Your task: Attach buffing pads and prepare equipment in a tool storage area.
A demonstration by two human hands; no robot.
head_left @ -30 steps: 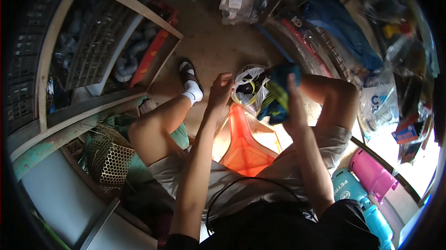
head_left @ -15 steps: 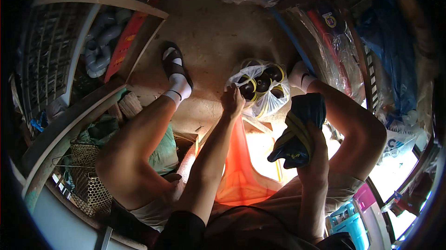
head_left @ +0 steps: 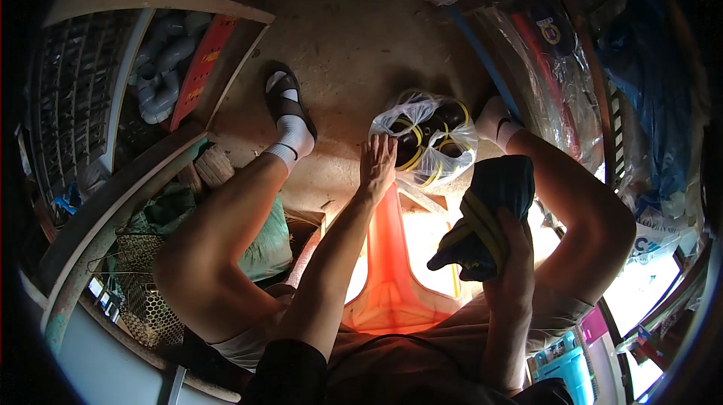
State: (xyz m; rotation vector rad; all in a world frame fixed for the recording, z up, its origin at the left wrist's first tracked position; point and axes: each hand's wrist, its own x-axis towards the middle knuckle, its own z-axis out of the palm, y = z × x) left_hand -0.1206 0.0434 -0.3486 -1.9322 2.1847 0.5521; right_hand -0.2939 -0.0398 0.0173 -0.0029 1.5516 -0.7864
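Clear plastic bag is on the floor btwn the person's feet, w/ dark round pcs w/ yellow rims bunched inside; I'm placing everything off that bag. L hand is at its near-left edge, back up, fingers fairly straight & close together; from here can't tell if they pinch the plastic or just lie against it. R hand is on the person's side of the bag, a bit right of it, curled firmly round a dark cloth bundle w/ a yellow-green stripe; some fingers hidden.

Risks, as I'd judge: bag looks thin, so a hard one-sided tug by the L hand could split it & let pcs roll out. Socked foot is just right of the bag; a small shift inward might knock it. Sandalled foot is well left of it, so less worry. Bundle's far end juts past the R hand unsupported: slack grip & it could unfold or drop, maybe onto the orange plastic pc nearer the person than the bag. Glare beside that pc could also hide anything dropped.
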